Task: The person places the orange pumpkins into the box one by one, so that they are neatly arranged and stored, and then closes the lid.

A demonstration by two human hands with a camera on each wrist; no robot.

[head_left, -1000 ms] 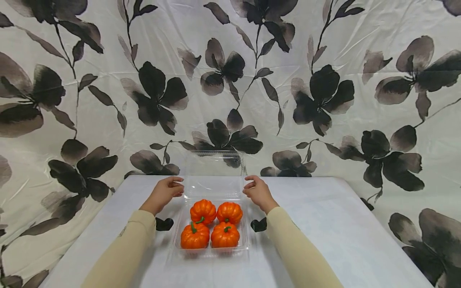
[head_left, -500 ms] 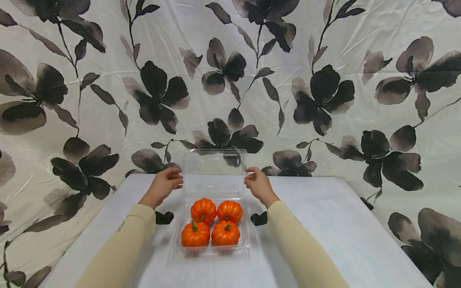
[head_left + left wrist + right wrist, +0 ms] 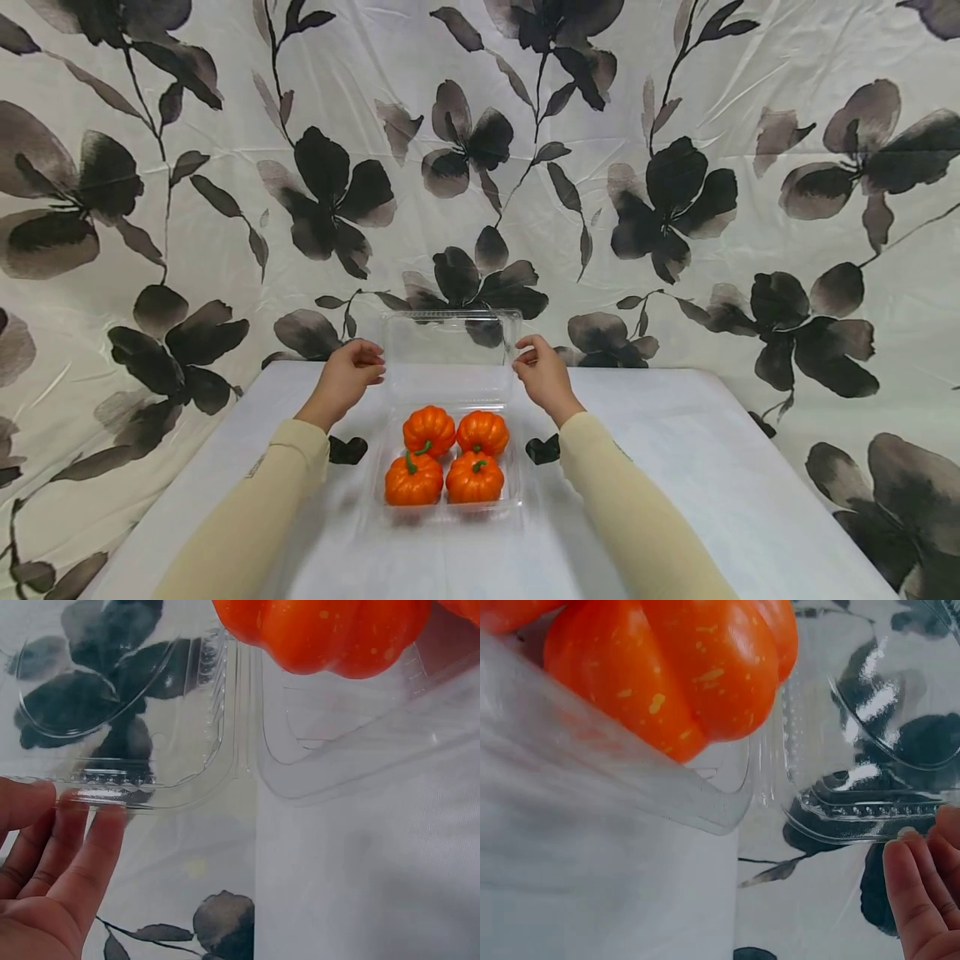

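A clear plastic clamshell box (image 3: 521,487) stands on the table, its hinged lid (image 3: 450,379) raised at the back. Inside its base sit several orange pumpkins (image 3: 413,480) with green stems. At the lid's left edge my left hand (image 3: 348,375) pinches the rim. In the left wrist view, the thumb and fingertips (image 3: 109,817) meet that rim. My right hand (image 3: 543,377) pinches the opposite edge. The right wrist view shows its fingers (image 3: 911,877) at the lid's rim, with part of the hand cut off by the frame.
A white cloth covers the table (image 3: 675,467). Behind it hangs a pale curtain (image 3: 555,250) printed with dark flowers. Dark shapes, the left one (image 3: 348,451) and the right one (image 3: 543,450), show under the wrists.
Both hands have risen slightly with the lid, which stands more upright. The box and pumpkins have shifted a little away and to the right.
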